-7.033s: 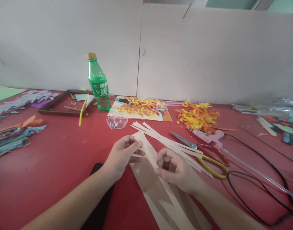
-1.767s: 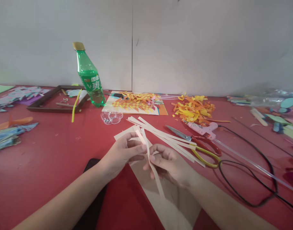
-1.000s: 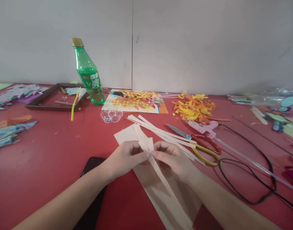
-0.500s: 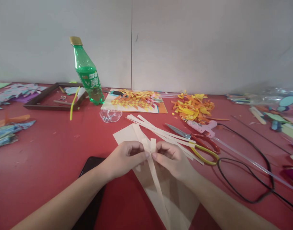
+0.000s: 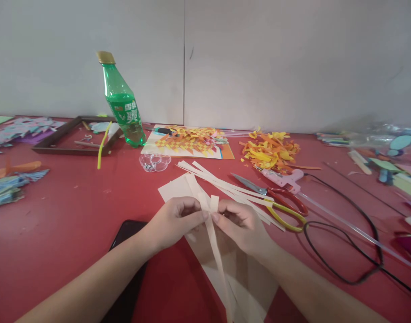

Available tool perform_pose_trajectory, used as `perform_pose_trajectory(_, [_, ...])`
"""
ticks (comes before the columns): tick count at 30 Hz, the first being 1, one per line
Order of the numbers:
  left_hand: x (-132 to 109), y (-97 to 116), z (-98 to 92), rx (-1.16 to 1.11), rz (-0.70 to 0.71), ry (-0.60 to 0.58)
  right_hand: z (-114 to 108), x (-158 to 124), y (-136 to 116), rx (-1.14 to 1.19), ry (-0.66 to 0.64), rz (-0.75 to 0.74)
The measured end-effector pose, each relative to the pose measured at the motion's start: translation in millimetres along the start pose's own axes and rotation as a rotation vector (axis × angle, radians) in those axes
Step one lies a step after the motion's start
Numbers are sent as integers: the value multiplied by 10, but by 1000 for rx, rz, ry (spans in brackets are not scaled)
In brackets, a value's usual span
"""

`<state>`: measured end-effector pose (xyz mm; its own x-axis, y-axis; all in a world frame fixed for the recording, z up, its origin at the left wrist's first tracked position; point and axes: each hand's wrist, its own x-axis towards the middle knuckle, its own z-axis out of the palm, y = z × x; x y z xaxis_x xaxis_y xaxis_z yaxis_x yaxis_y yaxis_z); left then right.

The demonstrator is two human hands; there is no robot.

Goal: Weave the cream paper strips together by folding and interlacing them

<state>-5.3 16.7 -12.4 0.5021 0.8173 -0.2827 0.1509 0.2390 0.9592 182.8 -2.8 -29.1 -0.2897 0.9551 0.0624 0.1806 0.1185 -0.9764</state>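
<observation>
Two cream paper strips point(image 5: 213, 244) cross between my fingertips, with long ends hanging down toward me. My left hand point(image 5: 178, 220) pinches them from the left, thumb and forefinger pressed together. From the other side my right hand point(image 5: 240, 222) grips them at nearly the same spot, a short end standing up beside its fingers. Beneath lies a cream paper sheet point(image 5: 200, 253) set at an angle. Several loose cream strips point(image 5: 225, 186) fan out just beyond my hands. Scissors point(image 5: 286, 197) with red and yellow handles lie right of them, partly under the strips.
A green soda bottle point(image 5: 123, 107) stands beside a dark frame point(image 5: 50, 150). Orange and yellow paper scraps point(image 5: 274, 150) are piled near a woven paper piece point(image 5: 188, 141). A pink glue gun point(image 5: 286, 178) trails a black cord point(image 5: 360, 282). A black phone point(image 5: 126, 233) lies beneath my left forearm.
My hands stay almost in place, still pinching the strips. The long hanging end has swung slightly left, and the strip's upper end by my left fingers has tilted.
</observation>
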Motion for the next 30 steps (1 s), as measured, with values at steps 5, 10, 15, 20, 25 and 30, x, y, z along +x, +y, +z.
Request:
perform_pose_trajectory(5, [-11,0,1,-42,-16,22,3,3,7,-67,24,-47])
perform_pose_trajectory(10, [-3,25,-1,-69,-3,38,12,-7,-17,-47,36,-40])
perform_pose_trajectory(15, [-20,28,-2,14,-2,-33,4,-19,-16,15,19,51])
perform_pose_trajectory(20, [-29,-3,5,50,20,-76,-6,-6,-16,117,-27,104])
perform_pose_trajectory(25, [-30,4,9,30,22,-58,-3,0,-19,138,-40,85])
perform_pose_trajectory(30, [-22,14,18,-19,3,-27,7,-2,-39,105,-2,33])
